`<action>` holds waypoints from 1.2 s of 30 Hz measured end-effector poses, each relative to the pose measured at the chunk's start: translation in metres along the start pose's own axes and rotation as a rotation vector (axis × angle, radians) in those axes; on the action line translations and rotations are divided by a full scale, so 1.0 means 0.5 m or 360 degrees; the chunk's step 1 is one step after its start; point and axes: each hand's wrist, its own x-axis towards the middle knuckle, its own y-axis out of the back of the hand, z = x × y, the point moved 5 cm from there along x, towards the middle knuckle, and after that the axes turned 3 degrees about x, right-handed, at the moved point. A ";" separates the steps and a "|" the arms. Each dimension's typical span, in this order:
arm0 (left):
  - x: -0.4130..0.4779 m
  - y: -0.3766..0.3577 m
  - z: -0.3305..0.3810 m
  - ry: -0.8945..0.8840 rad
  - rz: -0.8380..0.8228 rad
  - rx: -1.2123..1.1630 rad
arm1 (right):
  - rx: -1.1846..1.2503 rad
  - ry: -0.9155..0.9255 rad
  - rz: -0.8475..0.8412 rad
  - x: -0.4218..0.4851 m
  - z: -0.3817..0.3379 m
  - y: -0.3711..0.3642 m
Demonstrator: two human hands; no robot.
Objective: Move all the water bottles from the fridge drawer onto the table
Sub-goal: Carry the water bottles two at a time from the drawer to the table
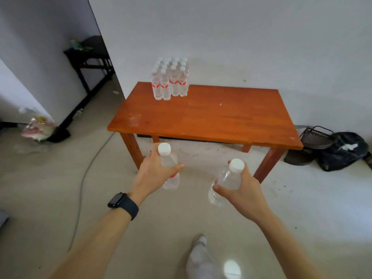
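Left hand (154, 171) wrapped round one clear water bottle (172, 181), right hand (244, 190) round another bottle (227, 178); bottle cluster (171, 81) upright on table (211, 119).

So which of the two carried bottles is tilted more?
The right bottle, gripped by the right hand: its cap leans off its base; the left hand holds the left bottle closer to upright.

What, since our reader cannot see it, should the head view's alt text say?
A person stands before an orange wooden table, the left hand gripping one water bottle, the right hand a second bottle. A cluster of upright bottles stands on the table's far left corner, near a white wall.
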 end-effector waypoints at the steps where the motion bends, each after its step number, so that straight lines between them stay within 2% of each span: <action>1: 0.031 -0.006 -0.014 -0.0003 -0.0022 0.0004 | -0.0006 -0.0010 -0.0011 0.035 0.000 -0.012; 15: 0.478 -0.060 -0.111 0.0148 -0.0208 -0.0009 | -0.0012 -0.0073 -0.0151 0.561 -0.058 -0.132; 23: 0.740 -0.093 -0.198 0.0213 -0.0428 0.0038 | -0.0036 -0.0200 -0.0238 0.821 -0.055 -0.233; 31: 1.044 -0.116 -0.253 -0.0071 -0.0806 0.0196 | -0.0100 -0.0288 -0.0220 1.074 -0.052 -0.365; 36: 1.227 -0.103 -0.249 -0.0263 -0.0816 0.0293 | -0.0096 -0.0315 -0.0113 1.218 -0.075 -0.408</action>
